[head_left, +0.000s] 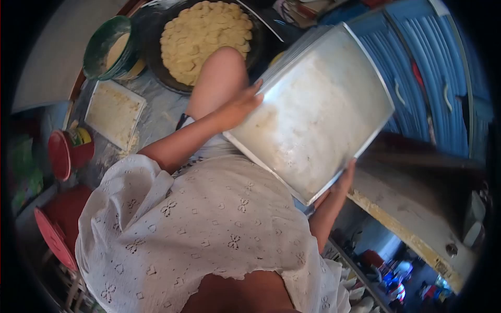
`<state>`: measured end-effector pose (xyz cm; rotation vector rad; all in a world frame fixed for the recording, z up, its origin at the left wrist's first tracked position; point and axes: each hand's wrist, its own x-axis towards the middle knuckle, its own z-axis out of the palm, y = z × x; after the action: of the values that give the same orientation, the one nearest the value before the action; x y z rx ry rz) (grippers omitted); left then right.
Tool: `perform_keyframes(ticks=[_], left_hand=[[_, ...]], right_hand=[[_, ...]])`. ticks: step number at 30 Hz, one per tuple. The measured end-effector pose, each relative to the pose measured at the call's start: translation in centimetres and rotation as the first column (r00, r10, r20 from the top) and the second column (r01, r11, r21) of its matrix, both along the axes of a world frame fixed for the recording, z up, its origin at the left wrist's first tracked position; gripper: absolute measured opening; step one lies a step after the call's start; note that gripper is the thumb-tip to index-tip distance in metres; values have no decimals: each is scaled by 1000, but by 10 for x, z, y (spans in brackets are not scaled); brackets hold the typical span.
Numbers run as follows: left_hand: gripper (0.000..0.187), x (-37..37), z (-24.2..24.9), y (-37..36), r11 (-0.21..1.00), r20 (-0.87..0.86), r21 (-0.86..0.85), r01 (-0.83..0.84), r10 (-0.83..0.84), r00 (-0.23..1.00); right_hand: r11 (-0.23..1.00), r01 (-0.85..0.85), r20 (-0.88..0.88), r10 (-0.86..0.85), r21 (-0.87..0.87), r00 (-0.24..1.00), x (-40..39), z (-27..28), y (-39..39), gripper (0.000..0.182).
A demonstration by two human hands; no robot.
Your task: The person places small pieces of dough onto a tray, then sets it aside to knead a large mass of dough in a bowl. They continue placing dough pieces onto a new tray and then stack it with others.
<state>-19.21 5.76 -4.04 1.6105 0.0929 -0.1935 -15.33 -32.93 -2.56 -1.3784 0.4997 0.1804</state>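
Observation:
A stack of rectangular metal trays (318, 109) is tilted in front of my body, its top tray bare with some brownish marks. My left hand (240, 108) grips the stack's left edge. At its lower right edge, my right hand (339, 185) has its fingers around the rim. Beyond my raised knee, a large dark round pan (156, 62) holds many pale dough pieces (206, 39). A smaller tray (115, 112) with crumbs or residue lies on the surface to the left.
A green bucket (107, 49) with something pale inside stands at the upper left. Red containers (70, 151) are on the left. Blue cabinet doors (417, 68) are at the upper right. A wooden ledge (402, 227) runs along the lower right.

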Motion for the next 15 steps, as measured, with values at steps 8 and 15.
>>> perform_keyframes(ticks=[8, 15], left_hand=[[69, -1, 35, -18, 864, 15, 476, 163, -194, 981], [72, -2, 33, -14, 887, 130, 456, 72, -146, 981]], right_hand=[[999, 43, -11, -43, 2, 999, -4, 10, 9, 63], [490, 168, 331, 268, -855, 905, 21, 43, 8, 81]])
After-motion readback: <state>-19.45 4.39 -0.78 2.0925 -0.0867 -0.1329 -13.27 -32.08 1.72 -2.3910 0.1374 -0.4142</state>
